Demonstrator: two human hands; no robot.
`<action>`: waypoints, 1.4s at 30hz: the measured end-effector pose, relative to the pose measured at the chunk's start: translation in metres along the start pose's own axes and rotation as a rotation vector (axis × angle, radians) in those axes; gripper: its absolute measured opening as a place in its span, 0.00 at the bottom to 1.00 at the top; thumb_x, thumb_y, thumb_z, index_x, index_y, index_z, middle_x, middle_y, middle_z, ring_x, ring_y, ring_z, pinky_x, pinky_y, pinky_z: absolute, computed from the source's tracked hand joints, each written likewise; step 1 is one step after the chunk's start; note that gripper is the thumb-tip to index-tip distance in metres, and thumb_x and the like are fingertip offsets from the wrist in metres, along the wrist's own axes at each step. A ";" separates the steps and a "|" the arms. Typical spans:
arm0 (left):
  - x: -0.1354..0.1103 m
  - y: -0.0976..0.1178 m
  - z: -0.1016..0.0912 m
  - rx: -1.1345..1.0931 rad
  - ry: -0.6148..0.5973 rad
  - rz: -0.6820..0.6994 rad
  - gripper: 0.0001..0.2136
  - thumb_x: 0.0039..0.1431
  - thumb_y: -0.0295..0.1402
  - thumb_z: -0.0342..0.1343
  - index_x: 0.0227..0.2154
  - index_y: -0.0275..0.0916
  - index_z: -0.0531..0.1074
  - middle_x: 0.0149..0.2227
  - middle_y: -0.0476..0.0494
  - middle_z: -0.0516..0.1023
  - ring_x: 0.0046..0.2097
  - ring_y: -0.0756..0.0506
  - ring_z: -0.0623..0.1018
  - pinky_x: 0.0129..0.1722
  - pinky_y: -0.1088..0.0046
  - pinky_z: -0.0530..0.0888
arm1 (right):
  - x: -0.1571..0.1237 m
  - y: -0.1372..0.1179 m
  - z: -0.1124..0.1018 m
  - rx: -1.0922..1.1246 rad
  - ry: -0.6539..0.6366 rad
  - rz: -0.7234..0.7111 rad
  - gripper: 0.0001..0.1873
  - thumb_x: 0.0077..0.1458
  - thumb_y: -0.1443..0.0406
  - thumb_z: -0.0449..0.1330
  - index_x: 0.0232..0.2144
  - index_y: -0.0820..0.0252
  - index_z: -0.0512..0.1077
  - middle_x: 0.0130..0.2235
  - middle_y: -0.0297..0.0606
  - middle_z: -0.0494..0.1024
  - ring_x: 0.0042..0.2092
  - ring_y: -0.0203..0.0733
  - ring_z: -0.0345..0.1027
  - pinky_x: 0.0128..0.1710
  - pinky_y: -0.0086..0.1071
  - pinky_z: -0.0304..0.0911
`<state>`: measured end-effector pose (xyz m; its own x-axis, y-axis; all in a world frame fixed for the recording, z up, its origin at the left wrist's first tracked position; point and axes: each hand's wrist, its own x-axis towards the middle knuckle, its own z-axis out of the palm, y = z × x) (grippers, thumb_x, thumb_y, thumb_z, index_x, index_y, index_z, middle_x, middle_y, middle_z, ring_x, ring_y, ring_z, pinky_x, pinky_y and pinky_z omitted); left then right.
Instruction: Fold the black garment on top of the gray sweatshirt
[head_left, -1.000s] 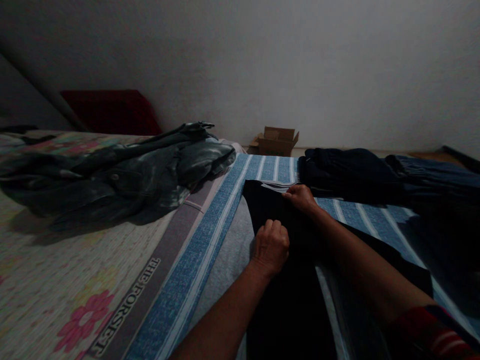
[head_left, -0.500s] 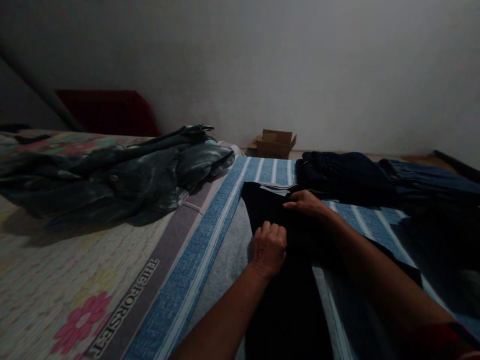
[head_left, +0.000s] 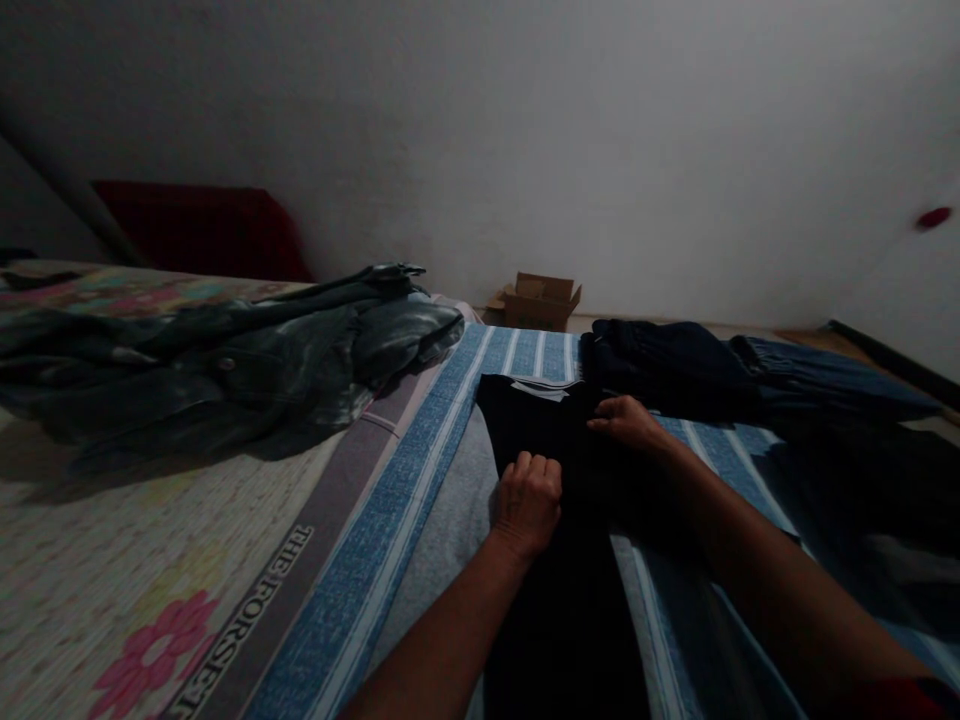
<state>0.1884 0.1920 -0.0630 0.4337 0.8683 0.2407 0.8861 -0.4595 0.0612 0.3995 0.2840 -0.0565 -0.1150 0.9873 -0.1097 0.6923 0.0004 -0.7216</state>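
Observation:
A black garment [head_left: 559, 560] lies lengthwise on a blue striped bedsheet [head_left: 420, 470] in front of me, its far end showing a pale inner band. My left hand [head_left: 527, 503] rests on it as a loose fist, fingers curled and pressed into the cloth. My right hand [head_left: 626, 422] lies further up at the garment's right edge, fingers together and pinching the dark fabric.
A heap of grey-green denim clothing [head_left: 232, 350] lies to the left on a floral sheet [head_left: 112, 570]. Dark blue folded clothes [head_left: 697, 365] lie at the far right. A small open cardboard box [head_left: 536, 300] stands by the white wall. A dark red cushion [head_left: 199, 228] sits at the back left.
My right hand has slid from the garment's far top edge toward its right side. My left hand stayed on the cloth. The view tilted a little downward.

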 end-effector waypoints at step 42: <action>-0.004 -0.002 0.002 0.015 -0.018 -0.021 0.09 0.56 0.19 0.46 0.32 0.38 0.68 0.33 0.43 0.71 0.40 0.42 0.70 0.35 0.67 0.70 | -0.012 0.015 -0.043 0.208 -0.137 0.351 0.24 0.54 0.50 0.55 0.20 0.63 0.74 0.20 0.37 0.72 0.23 0.35 0.62 0.25 0.29 0.59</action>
<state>0.1857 0.1897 -0.0663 0.4176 0.8811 0.2218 0.8974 -0.4383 0.0516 0.4416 0.2790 -0.0368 -0.0013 0.8916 -0.4528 0.5492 -0.3778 -0.7455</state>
